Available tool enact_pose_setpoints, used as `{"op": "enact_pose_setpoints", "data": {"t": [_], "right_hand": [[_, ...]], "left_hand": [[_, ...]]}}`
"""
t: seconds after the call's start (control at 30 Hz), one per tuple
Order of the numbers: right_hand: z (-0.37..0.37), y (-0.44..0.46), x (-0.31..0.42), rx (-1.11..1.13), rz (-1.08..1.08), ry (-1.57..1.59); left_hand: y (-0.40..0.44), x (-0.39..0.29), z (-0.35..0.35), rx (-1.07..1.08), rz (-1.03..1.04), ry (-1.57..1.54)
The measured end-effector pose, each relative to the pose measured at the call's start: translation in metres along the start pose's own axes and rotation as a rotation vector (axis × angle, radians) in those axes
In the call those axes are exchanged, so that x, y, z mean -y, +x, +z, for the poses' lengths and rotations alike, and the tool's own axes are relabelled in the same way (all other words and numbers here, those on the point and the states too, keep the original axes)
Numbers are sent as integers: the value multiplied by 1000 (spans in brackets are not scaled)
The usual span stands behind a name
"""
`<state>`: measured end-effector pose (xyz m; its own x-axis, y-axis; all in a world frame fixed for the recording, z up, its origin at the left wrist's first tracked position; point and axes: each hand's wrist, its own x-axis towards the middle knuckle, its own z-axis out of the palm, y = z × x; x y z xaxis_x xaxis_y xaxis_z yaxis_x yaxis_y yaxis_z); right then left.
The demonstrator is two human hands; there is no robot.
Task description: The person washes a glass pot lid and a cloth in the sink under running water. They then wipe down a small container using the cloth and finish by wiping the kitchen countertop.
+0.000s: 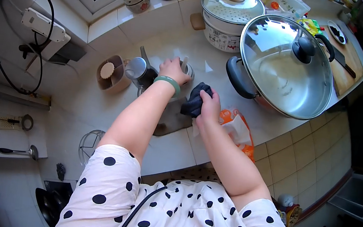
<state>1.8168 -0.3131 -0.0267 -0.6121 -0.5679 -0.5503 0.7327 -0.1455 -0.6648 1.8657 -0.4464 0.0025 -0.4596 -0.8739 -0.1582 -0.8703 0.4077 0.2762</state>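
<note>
My left hand [175,70], with a green bangle at its wrist, is closed over a small round container [190,73] on the counter. Most of that container is hidden beneath the fingers. My right hand [210,105] grips a bunched dark cloth [197,99] just above the counter, to the right of the left hand. Close by on the left stands a metal pot with a spout [136,67]. Beside it is a beige container [115,83] holding a round, scalloped cream item. An orange and white plastic bag [241,131] lies by my right forearm.
A large lidded steel pot [276,76] stands on the right, in front of a white steamer pot [224,37]. Beyond them a knife [345,63] rests on a wooden cutting board [352,76]. A power strip [45,28] with looped cable hangs at left. The counter's front edge [167,170] is near my body.
</note>
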Motion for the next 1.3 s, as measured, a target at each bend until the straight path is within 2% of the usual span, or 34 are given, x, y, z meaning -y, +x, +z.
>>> {"op": "enact_pose_setpoints", "data": {"t": [0.07,0.17,0.27,0.3,0.4,0.53,0.63,0.77,0.87,0.9,1.0,1.1,1.2,1.27,1.3], "right_hand": [[-15,-23,9,81,9,-24],[-46,-55,19,180,1,-75],[-72,-81,34,243,-20,-114],[-78,-86,37,261,-27,-120],[-97,-93,40,289,-6,-138],[-96,-96,38,317,-28,-202],[-90,-98,33,365,-22,-197],[-80,-103,29,406,13,-234],[-75,-104,24,468,53,-276],[-71,-107,21,482,90,-282],[-59,-112,17,500,195,-322],[-46,-116,1,536,302,-377],[-33,-122,-21,626,379,-416],[-24,-128,-34,703,418,-410],[-21,-130,-39,717,421,-420]], "left_hand": [[-3,0,0,25,-29,-12],[7,14,20,46,76,9],[-36,3,15,-297,326,-48],[-54,1,13,-340,443,-112],[-107,10,46,-162,725,-179],[-146,31,81,-98,986,39],[-162,43,78,25,875,-162],[-188,63,60,-171,653,-403],[-209,91,60,-337,342,-569],[-219,100,60,-403,174,-621],[-237,136,69,-434,-485,-1378],[-264,162,49,-442,-668,-1240],[-282,168,56,-255,-429,-1016],[-293,167,56,-126,-497,-700],[-299,168,54,-147,-500,-726]]}}
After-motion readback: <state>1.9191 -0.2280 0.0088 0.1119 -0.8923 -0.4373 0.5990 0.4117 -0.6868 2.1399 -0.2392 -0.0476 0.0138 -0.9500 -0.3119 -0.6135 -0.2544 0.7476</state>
